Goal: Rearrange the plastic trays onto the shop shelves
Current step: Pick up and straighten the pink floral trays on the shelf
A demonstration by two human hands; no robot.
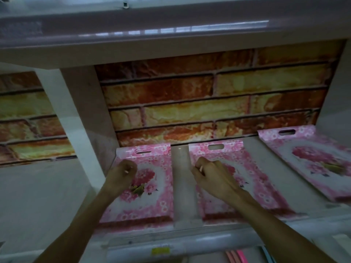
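Note:
Three pink floral plastic trays with handle slots lie flat, side by side, on a white shelf. My left hand hovers over or rests on the left tray, its fingers curled into a loose fist with nothing in it. My right hand sits over the left part of the middle tray, fingers bent and slightly apart, gripping nothing that I can see. The right tray lies at an angle near the shelf's right wall, apart from both hands.
A brick-pattern panel backs the shelf. A white upright post stands left of the trays, with another bay beyond it. An upper shelf overhangs. Pink and blue items show below the front rail.

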